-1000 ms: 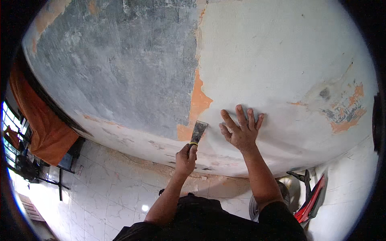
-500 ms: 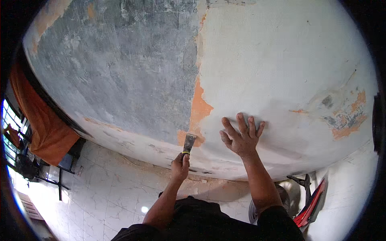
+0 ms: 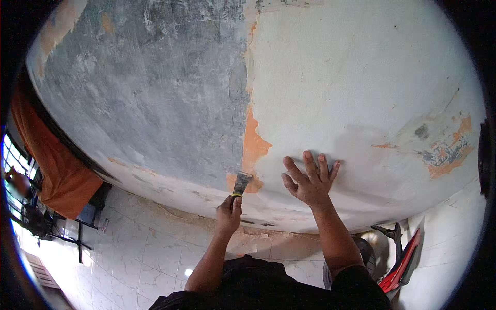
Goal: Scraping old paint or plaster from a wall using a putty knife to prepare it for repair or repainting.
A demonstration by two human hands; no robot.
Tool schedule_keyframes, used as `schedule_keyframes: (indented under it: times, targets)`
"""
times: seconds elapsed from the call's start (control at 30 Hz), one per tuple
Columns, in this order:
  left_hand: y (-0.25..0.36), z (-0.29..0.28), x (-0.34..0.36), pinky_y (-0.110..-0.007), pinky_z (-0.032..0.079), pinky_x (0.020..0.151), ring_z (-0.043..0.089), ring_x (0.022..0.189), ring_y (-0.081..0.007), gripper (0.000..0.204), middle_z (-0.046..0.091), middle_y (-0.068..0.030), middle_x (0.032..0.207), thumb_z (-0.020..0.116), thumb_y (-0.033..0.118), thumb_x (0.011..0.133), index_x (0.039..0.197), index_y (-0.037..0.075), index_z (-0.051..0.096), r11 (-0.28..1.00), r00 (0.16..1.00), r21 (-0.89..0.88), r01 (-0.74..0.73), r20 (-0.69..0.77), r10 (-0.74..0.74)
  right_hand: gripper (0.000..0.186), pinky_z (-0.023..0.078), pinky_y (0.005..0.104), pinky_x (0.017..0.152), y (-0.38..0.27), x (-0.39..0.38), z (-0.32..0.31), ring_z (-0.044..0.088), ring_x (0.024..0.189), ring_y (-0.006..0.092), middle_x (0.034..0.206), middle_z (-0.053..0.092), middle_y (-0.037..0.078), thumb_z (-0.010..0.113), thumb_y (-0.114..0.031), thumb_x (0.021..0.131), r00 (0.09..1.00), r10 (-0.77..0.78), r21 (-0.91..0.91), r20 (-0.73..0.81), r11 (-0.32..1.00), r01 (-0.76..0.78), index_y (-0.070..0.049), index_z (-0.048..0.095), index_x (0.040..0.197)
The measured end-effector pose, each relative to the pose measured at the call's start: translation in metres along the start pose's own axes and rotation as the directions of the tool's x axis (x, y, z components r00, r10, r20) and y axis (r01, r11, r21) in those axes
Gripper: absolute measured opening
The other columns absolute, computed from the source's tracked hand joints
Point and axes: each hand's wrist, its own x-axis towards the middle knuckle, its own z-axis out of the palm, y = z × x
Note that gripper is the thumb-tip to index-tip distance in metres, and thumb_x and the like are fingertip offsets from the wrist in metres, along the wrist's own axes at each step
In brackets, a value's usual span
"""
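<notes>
My left hand is wrapped round the handle of a paint scraper, its flat blade pointing up. The blade's edge lies at a bare orange patch low on the wall, where the grey area meets the pale paint. To the right, my right hand rests with fingers spread on the pale painted wall. It holds nothing. Left of the scraper, the wall is a wide stripped grey surface.
Another worn patch shows orange and grey at the right. An orange cloth hangs over dark furniture at the left. Pale tiles cover the floor, with flakes along the wall's foot. A red and black object stands at lower right.
The view has shifted slightly. The scraper stays at the orange patch in my left hand, and my right hand keeps its place on the wall.
</notes>
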Motion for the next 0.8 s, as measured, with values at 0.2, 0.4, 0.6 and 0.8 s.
schedule_keyframes:
  times: [0.2,0.4,0.6,0.8]
  targets:
    - [0.073,-0.015,0.009,-0.037,0.042,0.049,0.052,0.049,-0.0247,0.033,0.055,-0.0146,0.059,0.058,0.030,0.098,0.088,-0.002,0.059,0.976,0.990,0.174,-0.130,0.086,0.116,0.049,0.005,0.0585,0.119,0.006,-0.001,-0.002,0.019,0.149,0.0270,0.158,0.031,0.001,0.049,-0.057,0.093,1.000,0.003,0.004,-0.002,1.000,-0.003,-0.044,0.049,0.140]
    - [0.054,-0.013,0.007,-0.036,0.042,0.049,0.054,0.050,-0.0273,0.032,0.056,-0.0156,0.060,0.059,0.029,0.097,0.088,-0.002,0.059,0.986,0.997,0.148,-0.072,0.036,0.067,0.045,0.008,0.0591,0.118,0.005,0.002,0.001,0.020,0.148,0.0308,0.156,0.034,0.006,0.053,-0.053,0.092,0.999,-0.033,0.014,-0.016,0.999,0.033,-0.039,0.057,0.135]
    - [0.089,-0.007,0.017,-0.037,0.042,0.049,0.055,0.049,-0.0278,0.033,0.054,-0.0161,0.058,0.057,0.028,0.098,0.083,-0.001,0.054,0.959,0.979,0.196,-0.203,0.038,0.199,0.045,0.007,0.0584,0.118,0.005,0.000,-0.002,0.019,0.148,0.0283,0.157,0.033,0.003,0.050,-0.054,0.094,1.000,-0.021,-0.005,-0.012,1.000,0.021,-0.041,0.054,0.137]
    - [0.059,-0.010,0.014,-0.036,0.044,0.050,0.056,0.050,-0.0212,0.032,0.056,-0.0107,0.058,0.053,0.027,0.099,0.084,-0.001,0.056,0.989,0.993,0.092,-0.115,0.044,0.111,0.047,0.007,0.0579,0.119,0.003,-0.003,0.002,0.018,0.149,0.0262,0.158,0.032,0.000,0.046,-0.056,0.095,0.999,-0.018,0.019,-0.028,1.000,0.018,-0.043,0.050,0.140]
